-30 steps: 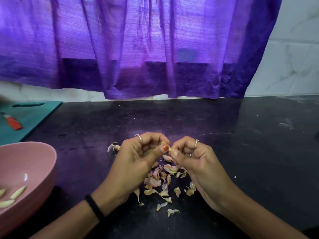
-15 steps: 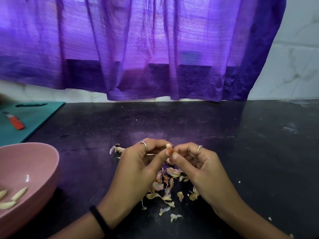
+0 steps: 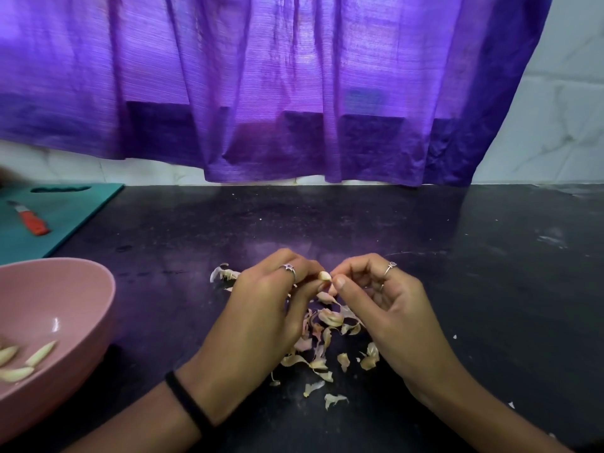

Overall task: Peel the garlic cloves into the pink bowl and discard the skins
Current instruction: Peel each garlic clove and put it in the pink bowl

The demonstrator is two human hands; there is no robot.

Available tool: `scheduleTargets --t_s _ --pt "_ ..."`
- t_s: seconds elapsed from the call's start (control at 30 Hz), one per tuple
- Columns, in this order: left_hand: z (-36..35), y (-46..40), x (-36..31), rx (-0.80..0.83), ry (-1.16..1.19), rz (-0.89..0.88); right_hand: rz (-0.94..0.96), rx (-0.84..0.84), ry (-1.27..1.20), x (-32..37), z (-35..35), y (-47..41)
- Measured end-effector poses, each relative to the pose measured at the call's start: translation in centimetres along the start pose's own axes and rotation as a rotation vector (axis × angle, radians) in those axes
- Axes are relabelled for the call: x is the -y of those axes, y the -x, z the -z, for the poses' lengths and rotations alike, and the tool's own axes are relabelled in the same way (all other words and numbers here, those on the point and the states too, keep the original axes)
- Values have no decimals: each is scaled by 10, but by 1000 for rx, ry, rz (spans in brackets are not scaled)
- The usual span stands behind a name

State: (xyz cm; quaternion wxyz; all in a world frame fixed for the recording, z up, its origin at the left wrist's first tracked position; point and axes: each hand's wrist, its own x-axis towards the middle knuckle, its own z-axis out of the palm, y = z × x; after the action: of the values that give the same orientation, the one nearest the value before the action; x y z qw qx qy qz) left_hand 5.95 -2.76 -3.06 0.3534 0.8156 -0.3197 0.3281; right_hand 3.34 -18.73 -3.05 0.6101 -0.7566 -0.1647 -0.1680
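left hand [image 3: 261, 308]: mine, fingers curled in, thumb and fingertips pinching the garlic clove [image 3: 324, 276] from the left side; ring on one finger, black band [image 3: 186, 403] on the wrist.
right hand [image 3: 382, 299]: mine, fingers curled, thumb and forefinger pinched at the clove's right end; rings on two fingers. Can't tell if I'm gripping the clove itself or a bit of skin there.
garlic clove: pale, held up between both hands' fingertips, above the counter, only its top shows.
skins [image 3: 327, 338]: loose pile of pinkish-tan peels on the black counter [image 3: 457, 256], right below and between my hands; a few scraps nearer to me, one more bit [image 3: 222, 274] just left of my left hand.
pink bowl [image 3: 65, 289]: at the left edge, well apart from my hands, partly cut off by the frame.
peeled cloves [image 3: 23, 361]: several lying in the bottom of the pink bowl.
cutting board [image 3: 65, 217]: teal, far left on the counter, behind the bowl.
knife [image 3: 31, 219]: orange handle, lying on the cutting board.
curtain [image 3: 277, 86]: purple, hanging behind the counter; white tile wall [image 3: 562, 109] at right.
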Motion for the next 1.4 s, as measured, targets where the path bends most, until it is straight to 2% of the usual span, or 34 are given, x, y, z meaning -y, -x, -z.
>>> scheduleTargets --t_s 0.47,0.77,1.2,1.4 --pt "-4 3 4 63 -15 0 -33 -24 83 -1 0 0" --pt "-6 5 -1 100 -90 -55 288 -83 444 0 -5 3" --pt "-3 3 2 78 -71 -107 317 -59 410 -3 -6 3" --pt "-1 2 1 69 10 -106 185 -88 322 -6 -4 2"
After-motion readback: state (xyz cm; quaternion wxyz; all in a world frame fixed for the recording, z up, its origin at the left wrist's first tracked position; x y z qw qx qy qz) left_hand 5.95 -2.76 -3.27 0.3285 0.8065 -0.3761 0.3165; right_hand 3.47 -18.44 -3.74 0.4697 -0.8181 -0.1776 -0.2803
